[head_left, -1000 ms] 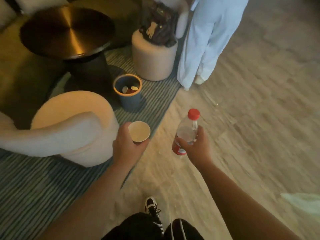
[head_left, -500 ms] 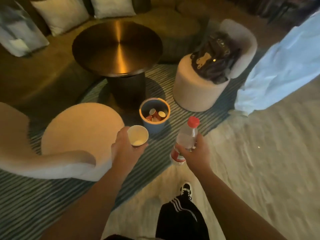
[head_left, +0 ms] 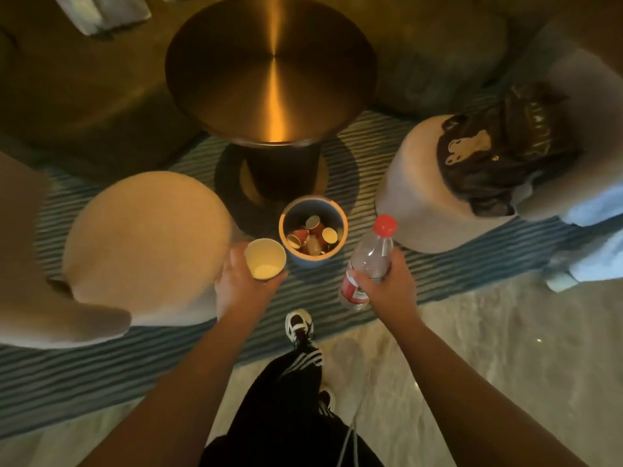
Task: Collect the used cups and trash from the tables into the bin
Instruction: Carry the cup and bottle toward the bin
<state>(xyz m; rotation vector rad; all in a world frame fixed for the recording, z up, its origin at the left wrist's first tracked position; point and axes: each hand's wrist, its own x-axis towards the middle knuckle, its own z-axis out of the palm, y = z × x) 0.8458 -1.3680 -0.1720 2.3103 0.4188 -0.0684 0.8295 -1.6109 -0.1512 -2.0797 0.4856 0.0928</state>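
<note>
A small blue bin (head_left: 341, 215) with an orange rim stands on the striped rug in front of the round table. Several red paper cups lie inside it. My left hand (head_left: 240, 285) grips an upright paper cup (head_left: 265, 259), white inside, just left of the bin. My right hand (head_left: 387, 284) holds a clear plastic bottle (head_left: 371, 256) with a red cap and red label, just right of the bin and tilted slightly.
A round brass-topped table (head_left: 271, 67) on a dark pedestal stands behind the bin. A beige armchair (head_left: 135, 244) is at the left. A second beige chair (head_left: 418, 183) at the right carries a dark brown bag (head_left: 499, 146). Pale fabric (head_left: 593, 224) shows at the far right. My shoe (head_left: 298, 326) is at the rug's edge.
I have walked up to the bin, which now sits right between my hands. Both hands keep their grips. The person in pale trousers has slid to the right edge.
</note>
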